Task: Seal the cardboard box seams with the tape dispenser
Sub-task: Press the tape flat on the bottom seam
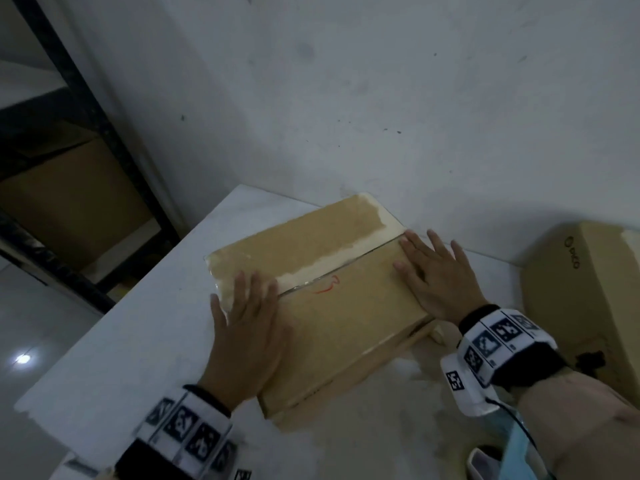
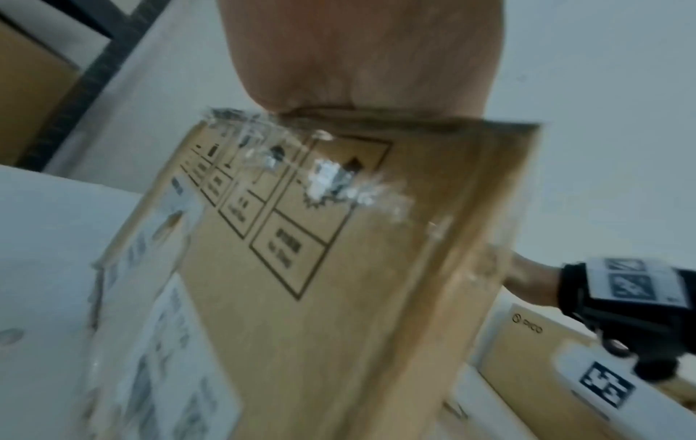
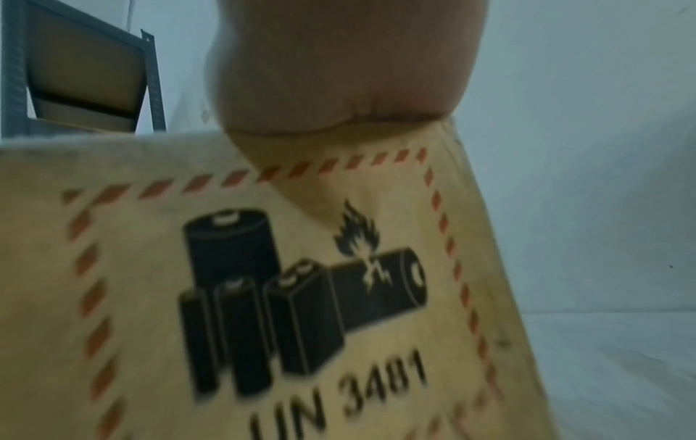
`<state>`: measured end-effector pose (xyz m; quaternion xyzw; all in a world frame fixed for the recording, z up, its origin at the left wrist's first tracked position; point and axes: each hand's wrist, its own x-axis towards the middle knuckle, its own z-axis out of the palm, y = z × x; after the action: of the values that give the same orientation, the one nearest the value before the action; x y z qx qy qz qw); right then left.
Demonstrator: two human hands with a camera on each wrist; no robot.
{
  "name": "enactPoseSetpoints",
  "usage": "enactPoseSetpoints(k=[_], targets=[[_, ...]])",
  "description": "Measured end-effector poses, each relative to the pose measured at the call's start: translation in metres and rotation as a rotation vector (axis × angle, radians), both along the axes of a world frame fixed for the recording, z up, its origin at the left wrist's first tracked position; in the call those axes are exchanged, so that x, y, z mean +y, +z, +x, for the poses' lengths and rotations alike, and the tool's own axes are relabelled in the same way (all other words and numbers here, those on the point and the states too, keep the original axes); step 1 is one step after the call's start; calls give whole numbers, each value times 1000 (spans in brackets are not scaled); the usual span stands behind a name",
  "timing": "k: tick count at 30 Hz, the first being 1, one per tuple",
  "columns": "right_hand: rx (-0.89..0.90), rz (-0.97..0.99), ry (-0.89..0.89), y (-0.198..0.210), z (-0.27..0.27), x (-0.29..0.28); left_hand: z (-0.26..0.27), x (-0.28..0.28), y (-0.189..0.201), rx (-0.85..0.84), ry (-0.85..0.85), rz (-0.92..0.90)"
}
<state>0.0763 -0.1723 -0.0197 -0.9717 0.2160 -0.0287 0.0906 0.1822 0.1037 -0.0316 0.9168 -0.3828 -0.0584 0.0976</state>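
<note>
A closed brown cardboard box (image 1: 332, 306) lies on the white table (image 1: 131, 341), its two top flaps meeting at a centre seam (image 1: 339, 268) with torn paper and old clear tape beside it. My left hand (image 1: 246, 323) lies flat with straight fingers on the box's near-left end. My right hand (image 1: 433, 271) lies flat on the far-right end, fingers spread by the seam. The left wrist view shows the box's side (image 2: 339, 268) with printed handling symbols and crumpled clear tape. The right wrist view shows a side (image 3: 263, 297) printed with a battery warning. No tape dispenser is clearly in view.
A second cardboard box (image 1: 585, 292) stands at the right edge of the table. A dark metal shelf rack (image 1: 79, 168) with cartons stands to the left. The white wall (image 1: 346, 98) runs just behind the box. A light blue object (image 1: 519, 455) sits at the bottom right.
</note>
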Motion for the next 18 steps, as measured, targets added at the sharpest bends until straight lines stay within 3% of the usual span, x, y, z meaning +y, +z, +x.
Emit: enactPoseSetpoints(k=[5, 9, 11, 15, 18], targets=[[-339, -108, -201, -2, 28, 5, -14, 8, 4, -70, -160, 122], [-482, -11, -215, 2, 61, 15, 1, 4, 8, -4, -37, 142], [-464, 159, -154, 0, 74, 24, 8, 0, 9, 9, 13, 125], [-250, 181, -57, -14, 88, 49, 21, -4, 7, -34, 55, 71], [-357, 237, -44, -17, 91, 67, 34, -8, 6, -78, 80, 28]])
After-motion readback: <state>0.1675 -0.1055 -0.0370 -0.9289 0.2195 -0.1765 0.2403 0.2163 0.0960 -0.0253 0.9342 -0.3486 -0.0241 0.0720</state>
